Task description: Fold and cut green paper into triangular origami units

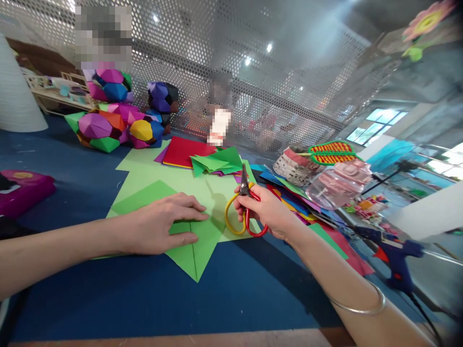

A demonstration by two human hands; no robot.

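Note:
My left hand (159, 224) lies flat on green paper (197, 262), its fingers stretched out. A dark line like a crease or cut edge runs down this paper towards its near corner. My right hand (264, 207) holds a pair of scissors (245, 188) upright above the table, with one red and one yellow handle loop. Their dark blades point up and appear closed. Beneath the green paper spreads a larger pale green sheet (144, 180). Just beyond the scissors rest several cut or folded green pieces (219, 161) beside a stack of red paper (183, 149).
Coloured paper polyhedra (97, 126) are piled at the back left. A magenta object (27, 190) sits at the left edge. On the right are coloured sheets (333, 241), a patterned pouch (292, 166), a clear pink bag (333, 185) and a blue glue gun (394, 255) with a cord.

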